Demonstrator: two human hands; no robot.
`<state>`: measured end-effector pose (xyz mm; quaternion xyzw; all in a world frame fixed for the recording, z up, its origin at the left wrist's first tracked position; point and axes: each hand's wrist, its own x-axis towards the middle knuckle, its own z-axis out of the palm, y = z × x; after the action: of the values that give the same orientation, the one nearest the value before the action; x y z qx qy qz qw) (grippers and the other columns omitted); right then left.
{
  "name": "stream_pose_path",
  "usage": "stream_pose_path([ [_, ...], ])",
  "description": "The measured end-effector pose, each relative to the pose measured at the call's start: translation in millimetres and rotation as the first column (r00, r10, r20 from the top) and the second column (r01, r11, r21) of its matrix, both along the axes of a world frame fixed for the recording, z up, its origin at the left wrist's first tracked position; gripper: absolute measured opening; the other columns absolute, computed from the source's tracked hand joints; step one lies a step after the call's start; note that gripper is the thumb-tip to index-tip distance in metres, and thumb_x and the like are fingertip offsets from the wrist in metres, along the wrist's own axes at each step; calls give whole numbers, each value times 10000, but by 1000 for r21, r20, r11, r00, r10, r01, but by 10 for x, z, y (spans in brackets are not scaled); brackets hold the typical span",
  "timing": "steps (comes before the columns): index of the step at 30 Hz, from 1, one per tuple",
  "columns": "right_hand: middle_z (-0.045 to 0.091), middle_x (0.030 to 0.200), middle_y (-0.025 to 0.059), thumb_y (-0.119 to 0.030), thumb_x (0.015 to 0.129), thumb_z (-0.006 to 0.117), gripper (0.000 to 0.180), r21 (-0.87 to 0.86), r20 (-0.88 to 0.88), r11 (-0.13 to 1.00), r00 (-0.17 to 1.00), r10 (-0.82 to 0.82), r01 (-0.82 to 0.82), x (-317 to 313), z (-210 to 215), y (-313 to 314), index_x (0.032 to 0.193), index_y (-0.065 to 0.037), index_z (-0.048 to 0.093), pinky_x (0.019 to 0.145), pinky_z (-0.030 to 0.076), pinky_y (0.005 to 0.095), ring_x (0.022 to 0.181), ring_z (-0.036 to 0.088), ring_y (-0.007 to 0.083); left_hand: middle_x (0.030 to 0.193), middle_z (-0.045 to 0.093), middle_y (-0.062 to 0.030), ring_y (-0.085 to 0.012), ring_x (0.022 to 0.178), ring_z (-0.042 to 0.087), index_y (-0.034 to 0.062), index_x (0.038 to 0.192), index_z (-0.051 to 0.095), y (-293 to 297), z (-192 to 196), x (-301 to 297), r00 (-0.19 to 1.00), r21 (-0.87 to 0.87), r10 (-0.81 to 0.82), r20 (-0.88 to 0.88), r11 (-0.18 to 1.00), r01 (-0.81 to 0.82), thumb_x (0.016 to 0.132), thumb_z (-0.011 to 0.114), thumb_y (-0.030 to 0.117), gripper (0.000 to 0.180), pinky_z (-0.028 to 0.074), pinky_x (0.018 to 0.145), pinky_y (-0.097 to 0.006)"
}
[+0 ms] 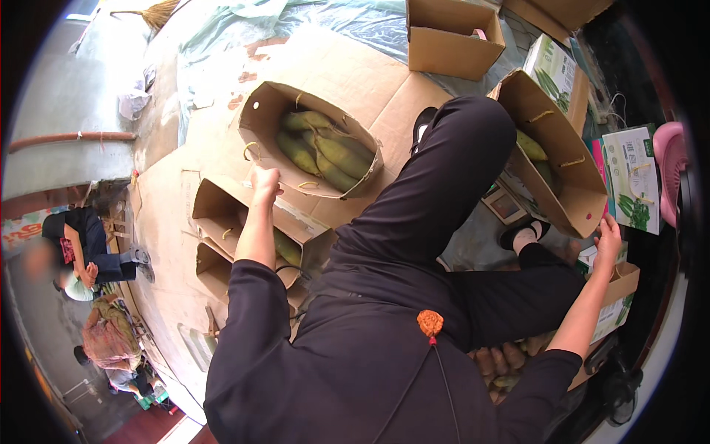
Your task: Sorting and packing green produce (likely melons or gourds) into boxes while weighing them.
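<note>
An open cardboard box [255, 118] with yellow rope handles stands left of centre, holding several long green vegetables [340, 155]. My left hand [266, 182] is closed at this box's near left edge, by a rope handle; the fingertips are partly hidden. On the right, a second open cardboard box [566, 159] is tilted, with green vegetables [534, 152] partly visible inside. My right hand [609, 243] grips its near right corner with the fingers at the rim. A small device with a display window [504, 205] sits beside that box, under my raised knee.
More open boxes [218, 200] stand by my left forearm, one with green vegetables. Another box [455, 52] is at the far side. Printed cartons [632, 177] and a pink fan [669, 166] line the right. Brown vegetables [503, 361] lie near me. Two people [92, 248] are at left.
</note>
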<state>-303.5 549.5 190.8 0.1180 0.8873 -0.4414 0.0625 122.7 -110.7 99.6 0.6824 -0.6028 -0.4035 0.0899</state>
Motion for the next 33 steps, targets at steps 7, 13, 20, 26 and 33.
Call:
stream_pose_path([
  [7,599,1078,7,-259,855,605,466,54,-5,998,1000,-8,8,-133,-197,66,1271,-86,485,648,389,247,882,545,89,535,531,-150,-260,378,511,-59,781,526,49,275,562,949,-39,-102,298,992,119,695,463,-2,121,412,334,-381],
  [13,609,1055,74,-178,824,634,484,35,-56,999,998,-13,14,-183,-150,-76,1264,-55,478,566,443,246,808,576,106,879,635,-257,-380,805,646,-22,1180,401,26,443,745,681,-179,-190,707,884,432,788,581,121,454,517,674,-457],
  [20,634,778,41,-195,787,651,360,275,-21,960,999,50,-42,-265,-191,158,1090,-4,609,490,415,253,576,545,110,846,637,-168,-278,672,618,41,1157,555,274,1339,-1461,697,-253,-673,247,650,717,841,609,336,436,500,680,-378],
  [26,594,648,49,-194,779,641,214,279,160,953,984,73,-116,-181,-184,-205,770,19,642,564,434,305,610,548,109,855,636,-74,-149,724,595,23,1082,603,1091,1528,-3361,410,-108,-880,-240,444,889,853,587,424,462,508,514,-301],
  [33,661,762,167,-205,734,651,297,267,86,953,989,124,-143,-225,-334,-92,847,70,650,641,465,370,701,634,212,980,621,-131,-191,846,631,-42,1044,604,1849,1233,-4345,-33,294,-996,82,-8,956,844,586,405,490,571,549,-369],
])
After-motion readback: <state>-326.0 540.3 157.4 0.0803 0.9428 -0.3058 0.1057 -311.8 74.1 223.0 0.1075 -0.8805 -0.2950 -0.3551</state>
